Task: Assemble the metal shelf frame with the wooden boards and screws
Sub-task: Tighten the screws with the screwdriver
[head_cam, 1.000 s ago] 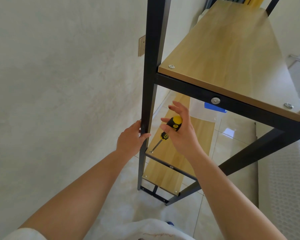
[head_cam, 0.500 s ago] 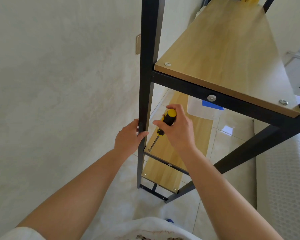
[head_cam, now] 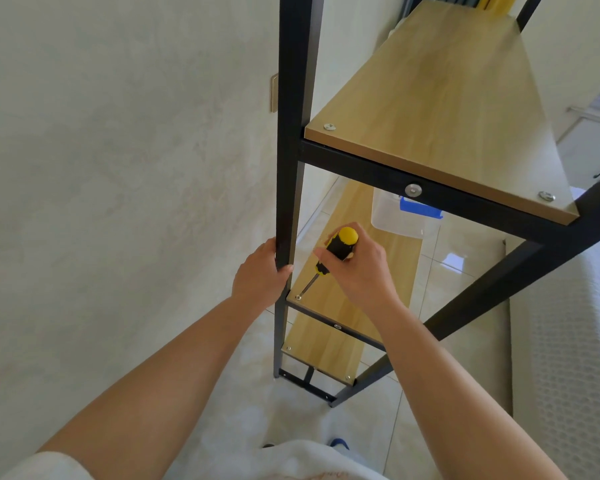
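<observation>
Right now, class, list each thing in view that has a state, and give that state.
left hand: grips the black post
right hand: holds the screwdriver
screwdriver: tilted, tip on the corner screw
top board: seated, screws in
plastic box: on the floor

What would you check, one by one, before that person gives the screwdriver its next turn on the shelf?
1. Tip on the screw: the yellow and black screwdriver points its metal shaft at the small silver screw in the corner of the light wooden board: ok.
2. Tip seated in the screw's slot: too small to see: cannot tell.
3. Handle grip: the right hand is curled round the handle: ok.
4. Frame steadied: the left hand grips the black metal upright post: ok.
5. Screw fully down: cannot tell.
</observation>
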